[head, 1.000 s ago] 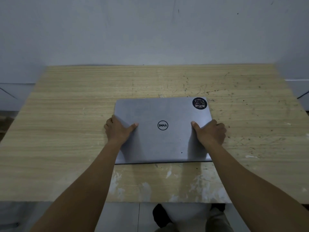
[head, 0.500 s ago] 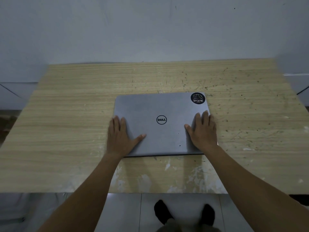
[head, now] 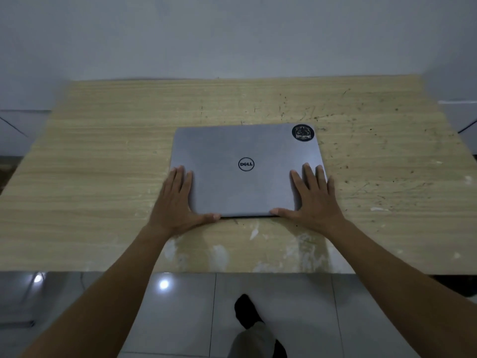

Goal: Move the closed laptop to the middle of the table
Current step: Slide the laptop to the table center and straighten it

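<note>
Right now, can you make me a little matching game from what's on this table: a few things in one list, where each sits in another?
Things:
1. round black sticker
2. Dell logo
3. left hand
4. right hand

Places:
A. middle of the laptop lid
B. lid's near right corner
C. lid's far right corner
D. lid's near left corner

Pairs: 1-C, 2-A, 3-D, 4-B

The wooden table has a pale, streaky grain top, with dark specks and scratches to the right of the closed grey Dell laptop and white scuffed patches between the laptop and the near edge. The laptop lies flat on the tabletop, about midway across. Two flat hands rest on its near corners.
</note>
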